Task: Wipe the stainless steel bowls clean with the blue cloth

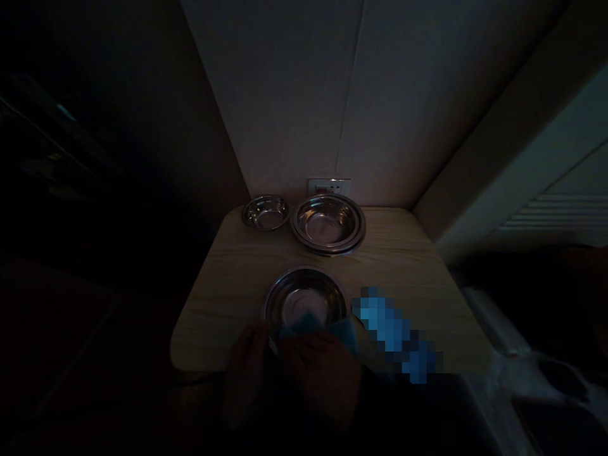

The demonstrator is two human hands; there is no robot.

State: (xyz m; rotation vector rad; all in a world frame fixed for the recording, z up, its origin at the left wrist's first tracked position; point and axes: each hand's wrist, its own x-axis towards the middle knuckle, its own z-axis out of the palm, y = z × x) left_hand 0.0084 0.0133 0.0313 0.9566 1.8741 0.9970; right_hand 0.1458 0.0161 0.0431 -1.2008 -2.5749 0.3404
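Observation:
In the dim head view a shiny metal bowl (304, 278) stands near the table's front edge. My left hand (247, 367) is closed at the bowl's near left rim, its fingers partly lost in shadow. My right hand (320, 370) presses a blue cloth (344, 330) against the near side of the bowl, and part of the cloth reaches inside. The fingers of this hand are bent over the cloth.
At the back of the wooden table (223, 291) are a stack of metal bowls (327, 221) and a smaller metal bowl (266, 213). A wall socket (329, 186) sits behind them. A blurred-out blue object (387, 323) lies at the right.

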